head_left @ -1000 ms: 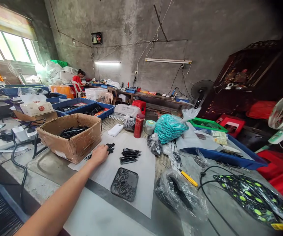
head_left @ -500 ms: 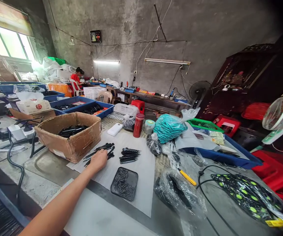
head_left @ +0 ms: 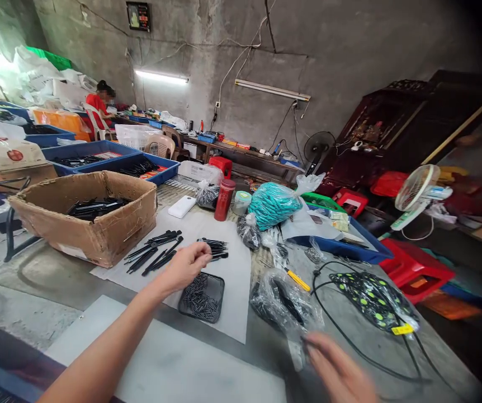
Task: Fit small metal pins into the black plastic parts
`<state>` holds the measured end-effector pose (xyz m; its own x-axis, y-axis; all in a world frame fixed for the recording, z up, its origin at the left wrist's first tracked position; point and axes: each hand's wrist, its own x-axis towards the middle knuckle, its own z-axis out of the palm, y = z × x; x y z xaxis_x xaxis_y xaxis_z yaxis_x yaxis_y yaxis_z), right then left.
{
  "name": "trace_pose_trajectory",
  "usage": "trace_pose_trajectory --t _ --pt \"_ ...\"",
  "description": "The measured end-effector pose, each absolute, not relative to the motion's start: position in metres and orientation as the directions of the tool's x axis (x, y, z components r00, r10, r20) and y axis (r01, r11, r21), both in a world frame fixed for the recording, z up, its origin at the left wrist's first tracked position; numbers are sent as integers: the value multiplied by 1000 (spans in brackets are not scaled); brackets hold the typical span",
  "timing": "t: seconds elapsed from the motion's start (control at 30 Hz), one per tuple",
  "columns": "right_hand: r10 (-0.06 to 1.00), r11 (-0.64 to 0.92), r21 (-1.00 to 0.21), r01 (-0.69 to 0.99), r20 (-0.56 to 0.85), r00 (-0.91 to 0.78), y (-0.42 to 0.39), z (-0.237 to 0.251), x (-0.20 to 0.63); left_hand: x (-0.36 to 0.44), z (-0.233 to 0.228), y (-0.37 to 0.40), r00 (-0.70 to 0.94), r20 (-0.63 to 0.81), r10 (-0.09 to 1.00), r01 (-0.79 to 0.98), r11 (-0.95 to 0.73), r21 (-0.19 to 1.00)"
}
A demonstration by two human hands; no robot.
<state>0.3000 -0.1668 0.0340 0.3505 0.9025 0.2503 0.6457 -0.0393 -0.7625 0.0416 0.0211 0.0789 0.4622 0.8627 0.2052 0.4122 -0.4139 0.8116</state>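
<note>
My left hand (head_left: 188, 266) hovers at the back edge of a black tray (head_left: 222, 299) of small dark metal pins (head_left: 201, 296). Its fingers are curled into a pinch; anything between them is hidden. Just behind it is a pile of slim black tool-like pieces (head_left: 218, 246), partly covered by the hand. A second group of long black pieces (head_left: 144, 254) lies to its left on the white sheet (head_left: 235, 280). My right hand (head_left: 341, 369), blurred, is low at the right beside a clear plastic bag (head_left: 285, 302). Its fingers are together, with a small dark thing at their tips.
A cardboard box (head_left: 119, 235) of black parts stands at left. Behind the sheet are a white phone-like block (head_left: 182, 206), a red bottle (head_left: 225, 200) and a bag of teal pieces (head_left: 272, 204). A yellow-handled cutter (head_left: 298, 280) and a cable (head_left: 320, 310) lie right.
My left hand has moved from the left group of black pieces rightward to the tray's back edge. My right hand has come into view at the lower right. The camera view has shifted.
</note>
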Motion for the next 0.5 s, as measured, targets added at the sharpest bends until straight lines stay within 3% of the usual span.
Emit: trace_pose_trajectory --t 0.1,0.3,0.5 --pt "913 129 -691 711 363 187 -121 66 268 58 78 12 581 184 793 144 -323 935" --pt "904 346 -617 707 420 -76 -62 72 228 65 61 8 577 91 812 -70 -62 996" --pt "912 323 -692 646 409 -18 -47 55 213 58 49 15 533 -23 846 -314 223 923"
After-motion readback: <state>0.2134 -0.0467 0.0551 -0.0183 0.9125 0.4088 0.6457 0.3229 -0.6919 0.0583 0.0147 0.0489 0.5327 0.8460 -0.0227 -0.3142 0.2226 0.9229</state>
